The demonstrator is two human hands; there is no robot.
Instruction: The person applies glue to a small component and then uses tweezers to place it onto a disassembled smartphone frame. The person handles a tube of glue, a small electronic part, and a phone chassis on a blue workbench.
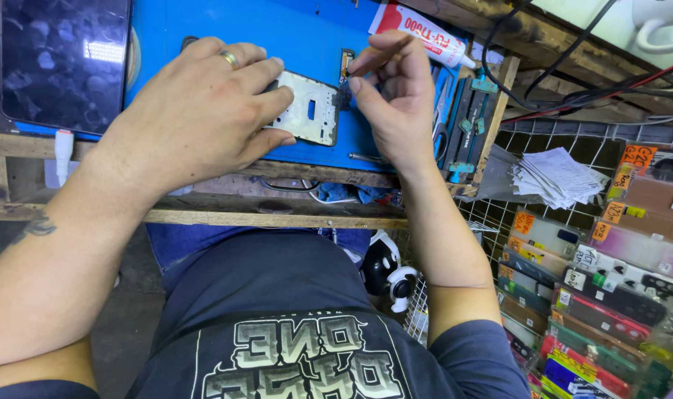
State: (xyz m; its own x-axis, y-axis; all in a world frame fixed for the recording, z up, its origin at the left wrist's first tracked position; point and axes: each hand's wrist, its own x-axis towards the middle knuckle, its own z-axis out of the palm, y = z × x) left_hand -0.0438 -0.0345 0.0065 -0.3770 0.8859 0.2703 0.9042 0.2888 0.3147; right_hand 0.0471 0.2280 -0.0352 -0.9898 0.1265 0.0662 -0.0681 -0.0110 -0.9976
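Blue rubber work mat [307, 37] fills upper centre; left hand [196, 111] spreads fingers, pinning the pale metal phone frame [310, 109]. Right hand [399, 92] pinches a thin tool at its edge; keep pressure steady, strokes small.

Phone repair stall. Rough wooden bench [277, 214] topped with blue work mat [292, 29]; bare phone frame [310, 107] on mat, glue tube [417, 29] and tool rack [469, 111] beside it. Dark tablet [63, 59] at bench end. Cables [572, 89] behind. Packaged phone cases [602, 295] stacked for sale at right, paper slips [554, 177] above them.
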